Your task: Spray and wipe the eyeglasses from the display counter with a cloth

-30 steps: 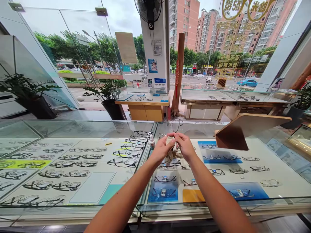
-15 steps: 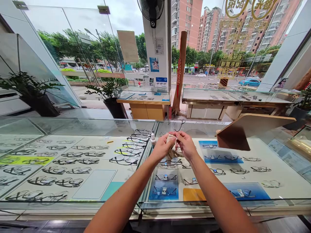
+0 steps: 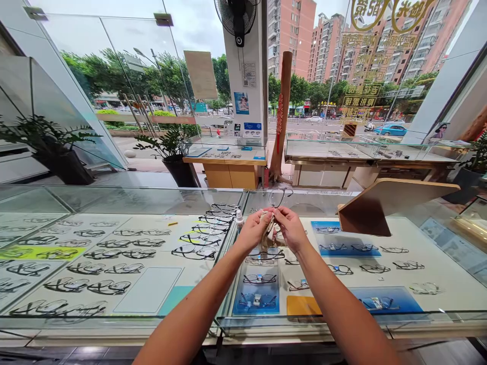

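Over the glass counter, my left hand [image 3: 252, 229] is closed on a beige cleaning cloth [image 3: 267, 240], whose loose end hangs below the fingers. My right hand [image 3: 290, 228] pinches a thin dark-rimmed pair of eyeglasses [image 3: 282, 204] close beside it. Part of the frame sticks up beyond my fingertips; the rest is hidden by the hands and cloth. The fingertips of both hands meet at the glasses. A small white spray bottle [image 3: 239, 222] stands on the counter just left of my left hand.
Under the glass lie rows of eyeglasses [image 3: 108, 287], some on blue display cards [image 3: 399, 294]. A brown slanted stand [image 3: 395, 200] rises from the counter at the right. Potted plants [image 3: 178, 167], another display case [image 3: 228, 172] and a wooden trunk [image 3: 281, 111] stand beyond.
The eyeglasses have turned slightly in my fingers and show a little more of a rim. The cloth has shifted and bunches less between the hands. My arms stay almost in place.
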`<state>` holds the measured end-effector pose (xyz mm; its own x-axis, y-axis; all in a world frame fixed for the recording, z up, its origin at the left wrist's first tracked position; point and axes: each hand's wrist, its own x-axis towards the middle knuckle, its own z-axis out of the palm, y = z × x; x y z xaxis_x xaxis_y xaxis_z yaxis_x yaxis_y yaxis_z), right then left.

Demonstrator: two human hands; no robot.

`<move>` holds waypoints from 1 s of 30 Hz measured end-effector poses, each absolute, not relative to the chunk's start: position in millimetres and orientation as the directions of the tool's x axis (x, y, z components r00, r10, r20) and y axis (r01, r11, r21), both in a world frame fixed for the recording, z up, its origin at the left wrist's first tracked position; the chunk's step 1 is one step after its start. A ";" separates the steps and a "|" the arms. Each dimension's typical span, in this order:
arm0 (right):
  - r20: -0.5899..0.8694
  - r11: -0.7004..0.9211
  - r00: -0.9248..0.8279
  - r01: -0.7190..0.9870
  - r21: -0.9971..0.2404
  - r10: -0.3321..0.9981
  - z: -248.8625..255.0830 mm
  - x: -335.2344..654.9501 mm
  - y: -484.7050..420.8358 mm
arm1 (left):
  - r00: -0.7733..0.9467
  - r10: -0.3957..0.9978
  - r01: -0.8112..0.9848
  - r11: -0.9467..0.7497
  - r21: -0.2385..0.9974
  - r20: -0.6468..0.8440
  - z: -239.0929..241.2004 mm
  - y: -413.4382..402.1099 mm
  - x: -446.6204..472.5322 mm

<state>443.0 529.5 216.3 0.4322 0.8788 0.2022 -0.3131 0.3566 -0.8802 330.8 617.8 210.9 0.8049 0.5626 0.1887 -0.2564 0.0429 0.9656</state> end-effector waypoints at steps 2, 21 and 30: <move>0.222 0.366 0.438 -0.277 -0.888 0.871 215.0 443.9 530.3 | 0.799 0.574 -0.237 0.025 0.971 0.181 209.7 617.9 333.2; 0.380 0.550 0.703 -0.021 -0.835 0.602 234.0 467.1 519.6 | 0.828 0.560 0.532 -0.792 0.299 0.008 213.2 603.6 326.3; 0.372 0.540 0.706 -0.019 -0.841 0.603 234.4 468.2 518.6 | 0.787 0.615 0.608 -0.764 0.214 -0.041 214.3 605.4 324.6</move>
<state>468.2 518.6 234.4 0.7055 0.6035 0.3715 -0.0190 0.5401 -0.8414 324.6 605.4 214.3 0.7874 0.6150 -0.0410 0.6082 -0.7643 0.2145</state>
